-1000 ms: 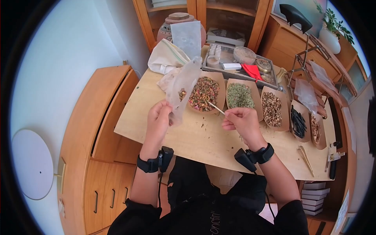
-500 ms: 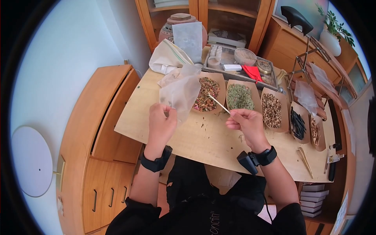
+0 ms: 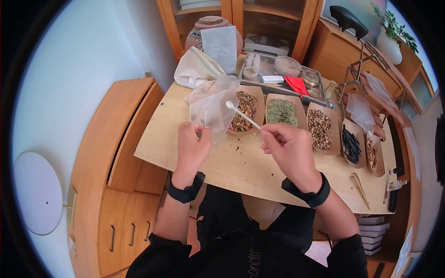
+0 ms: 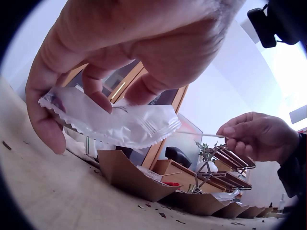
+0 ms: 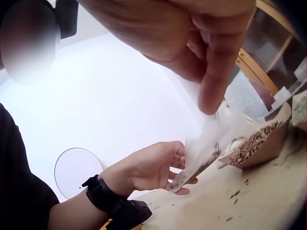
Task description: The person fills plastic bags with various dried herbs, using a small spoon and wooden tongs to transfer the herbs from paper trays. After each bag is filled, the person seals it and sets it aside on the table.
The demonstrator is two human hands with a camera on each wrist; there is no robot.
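Observation:
My left hand [image 3: 193, 141] grips the lower part of a translucent bag [image 3: 211, 113], whose crimped edge shows in the left wrist view. Dried plant bits show inside the bag [image 5: 206, 155] in the right wrist view. Between thumb and fingers, my right hand [image 3: 292, 146] pinches the handle of a small white spoon [image 3: 244, 116]. The spoon's rounded tip overlaps the bag's right side in the head view. Behind it stands a brown paper tray [image 3: 261, 98] of mixed dried flowers [image 3: 249, 105], partly covered by bag and spoon.
To the right stand paper trays of green herb [image 3: 282, 112], brown chopped pieces [image 3: 320, 129], dark strips [image 3: 351, 143] and pale slices [image 3: 372, 153]. Wooden tweezers [image 3: 360, 190] lie near the front edge. At the back are a grey tray [image 3: 320, 99] and a cloth bag [image 3: 194, 67].
The spoon has come up out of the dried flowers and moved left to the bag. My left hand has turned, and the bag now shows its broad side.

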